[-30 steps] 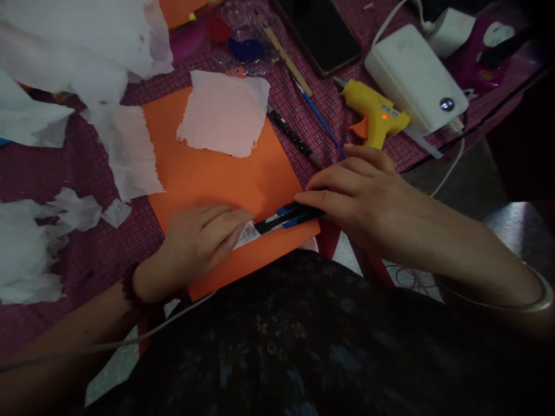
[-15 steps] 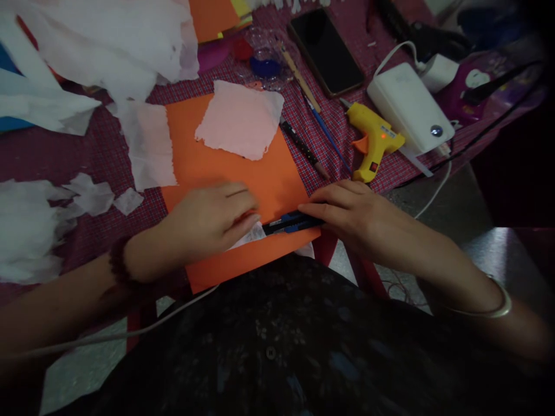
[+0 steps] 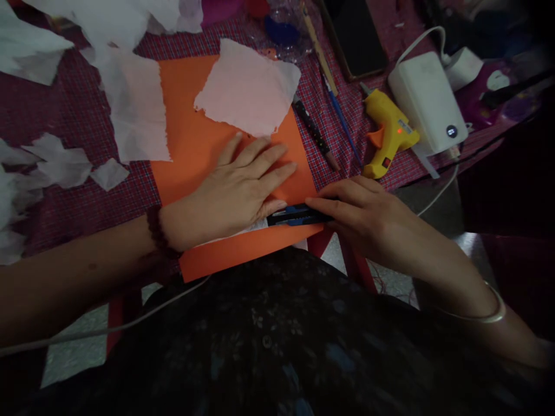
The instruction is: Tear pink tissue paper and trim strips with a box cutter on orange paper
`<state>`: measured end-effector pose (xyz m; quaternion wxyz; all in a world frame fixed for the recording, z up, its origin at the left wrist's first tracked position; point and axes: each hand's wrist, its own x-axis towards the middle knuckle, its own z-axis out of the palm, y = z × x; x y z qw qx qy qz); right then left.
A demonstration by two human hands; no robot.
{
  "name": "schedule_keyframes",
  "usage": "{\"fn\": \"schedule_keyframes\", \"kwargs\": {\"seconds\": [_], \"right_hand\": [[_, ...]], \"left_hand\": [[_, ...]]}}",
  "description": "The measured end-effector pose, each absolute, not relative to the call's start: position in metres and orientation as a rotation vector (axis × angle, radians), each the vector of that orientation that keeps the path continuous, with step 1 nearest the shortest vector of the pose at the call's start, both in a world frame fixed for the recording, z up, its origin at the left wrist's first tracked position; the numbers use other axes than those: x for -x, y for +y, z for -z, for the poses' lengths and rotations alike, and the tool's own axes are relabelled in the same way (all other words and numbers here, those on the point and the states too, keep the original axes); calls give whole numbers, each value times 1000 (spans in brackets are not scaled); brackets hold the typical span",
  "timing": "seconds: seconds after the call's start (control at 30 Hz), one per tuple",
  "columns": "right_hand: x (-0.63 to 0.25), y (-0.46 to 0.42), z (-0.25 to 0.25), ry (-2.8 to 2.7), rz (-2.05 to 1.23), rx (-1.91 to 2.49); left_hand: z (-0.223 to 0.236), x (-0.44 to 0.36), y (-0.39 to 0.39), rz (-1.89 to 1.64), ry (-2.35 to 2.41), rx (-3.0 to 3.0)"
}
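My left hand [image 3: 243, 185] lies with fingers spread on an orange sheet [image 3: 186, 147], its thumb near the front end of a blue-and-black stapler [image 3: 295, 216]. My right hand [image 3: 364, 211] has its fingers closed round the rear of that stapler, which lies low along the sheet's near side. Under the left hand and against the stapler's tip shows a narrow strip of white tissue paper [image 3: 236, 231], mostly covered. Just beyond the left fingertips rests a torn-edged piece of pale tissue [image 3: 249, 86].
A yellow glue gun [image 3: 390, 133] with a lit orange light lies right, beside a white power bank [image 3: 427, 101] with cables. A dark patterned pencil [image 3: 314, 130], a blue brush [image 3: 344, 124] and a phone [image 3: 355, 34] lie beyond. White tissue scraps [image 3: 60, 162] cover the left.
My left hand has opened from a curled shape and spread flat over the orange sheet, further right. My right hand keeps hold of the stapler. The view has shifted slightly.
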<state>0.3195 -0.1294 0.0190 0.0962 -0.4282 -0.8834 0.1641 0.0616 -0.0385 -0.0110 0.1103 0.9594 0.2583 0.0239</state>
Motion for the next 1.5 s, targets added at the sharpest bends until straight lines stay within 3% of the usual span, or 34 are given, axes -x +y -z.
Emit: {"fn": "schedule_keyframes", "kwargs": {"seconds": [0.67, 1.07, 1.5], "right_hand": [[-327, -189, -9, -2418, -506, 1466], [-330, -180, -11, -2425, -488, 1456], [-318, -156, -19, -2510, -484, 1387]], "left_hand": [[13, -61, -41, -42, 765, -2828], [19, -55, -37, -215, 708, -2810], [21, -57, -36, -173, 742, -2763]]}}
